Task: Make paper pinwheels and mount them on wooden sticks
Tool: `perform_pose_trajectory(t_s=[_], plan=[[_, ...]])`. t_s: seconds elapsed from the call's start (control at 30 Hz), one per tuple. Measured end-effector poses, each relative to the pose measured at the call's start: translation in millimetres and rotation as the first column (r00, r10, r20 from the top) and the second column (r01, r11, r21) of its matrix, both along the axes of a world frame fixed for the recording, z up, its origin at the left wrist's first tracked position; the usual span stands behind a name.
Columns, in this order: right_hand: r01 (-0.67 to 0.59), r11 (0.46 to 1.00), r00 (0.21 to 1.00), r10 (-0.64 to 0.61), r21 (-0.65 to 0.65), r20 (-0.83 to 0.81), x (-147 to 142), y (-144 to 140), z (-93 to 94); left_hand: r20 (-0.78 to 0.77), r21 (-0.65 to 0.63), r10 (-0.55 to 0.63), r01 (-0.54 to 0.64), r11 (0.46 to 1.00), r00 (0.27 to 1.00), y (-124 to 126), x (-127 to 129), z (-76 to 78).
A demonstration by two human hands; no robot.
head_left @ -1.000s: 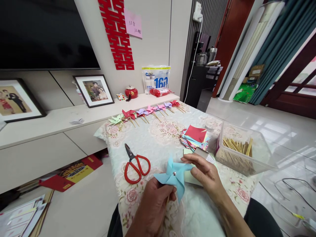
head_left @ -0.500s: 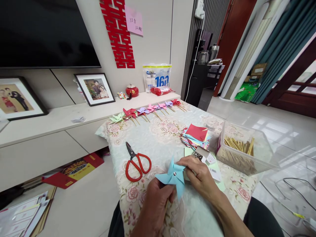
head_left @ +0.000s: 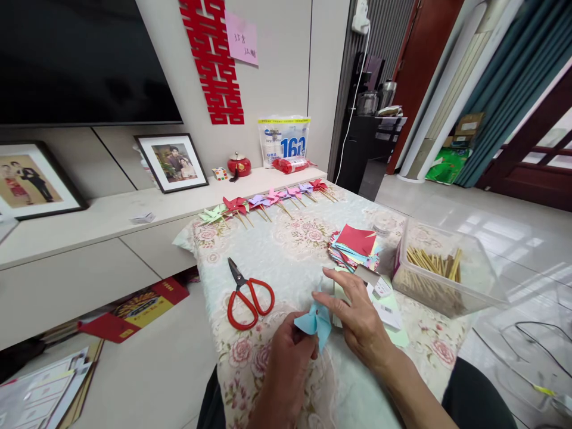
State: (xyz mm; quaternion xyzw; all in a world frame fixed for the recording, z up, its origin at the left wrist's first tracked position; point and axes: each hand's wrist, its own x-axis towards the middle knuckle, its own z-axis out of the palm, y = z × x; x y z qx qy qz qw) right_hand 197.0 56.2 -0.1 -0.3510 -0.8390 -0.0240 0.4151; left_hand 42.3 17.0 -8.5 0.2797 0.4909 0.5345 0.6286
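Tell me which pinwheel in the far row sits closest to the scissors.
The light green pinwheel, at the left end of the row along the table's far edge. The red, purple and pink ones run off to the right, farther from the red-handled scissors.

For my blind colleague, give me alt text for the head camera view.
Left hand holds a light blue paper pinwheel while the right hand touches it, over a floral tablecloth with red scissors and coloured paper squares.
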Motion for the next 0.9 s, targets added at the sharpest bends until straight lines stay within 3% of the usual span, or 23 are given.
perform_pose_trajectory(t_s=[0.3,0.57,0.9], plan=[[0.017,1.000,0.989,-0.019,0.017,0.147,-2.9,-2.0,0.2,0.030,0.021,0.013,-0.014,1.000,0.999,-2.4,1.0,-0.8],[0.017,1.000,0.989,-0.020,-0.020,-0.149,-1.6,-3.6,1.7,0.310,-0.081,0.069,-0.046,0.996,0.948,5.9,-11.4,10.7],[-0.065,0.996,0.995,0.061,-0.057,-0.073,-10.8,-1.7,-3.4,0.401,-0.054,0.097,-0.082,0.995,0.911,7.2,-9.1,10.9]])
